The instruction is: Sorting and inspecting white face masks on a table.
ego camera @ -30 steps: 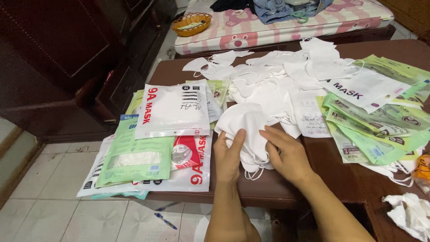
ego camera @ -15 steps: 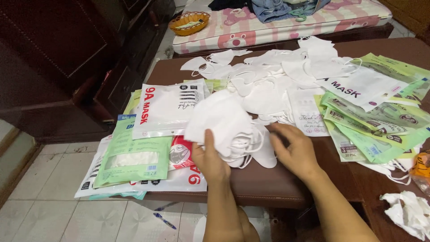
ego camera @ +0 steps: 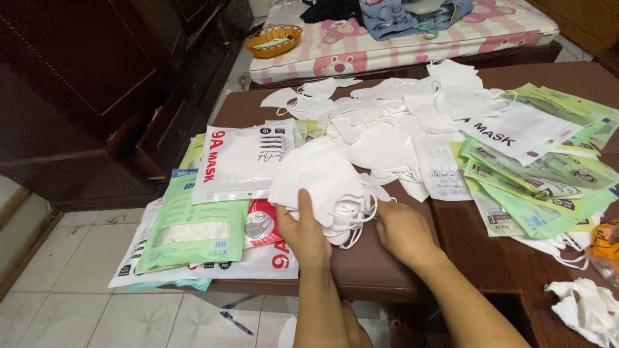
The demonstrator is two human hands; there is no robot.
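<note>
Both hands worked one mask stack (ego camera: 322, 183) on the table (ego camera: 380, 270): left hand (ego camera: 303, 233) pinched it (thumb on top), right hand (ego camera: 403, 232) curled at its loops.

Orange basket (ego camera: 274, 38); blue pen (ego camera: 235, 323)

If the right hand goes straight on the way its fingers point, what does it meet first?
Probably the stack of white fabric face masks that the left hand holds; the right hand points left towards its ear loops, seemingly already touching them.
</note>
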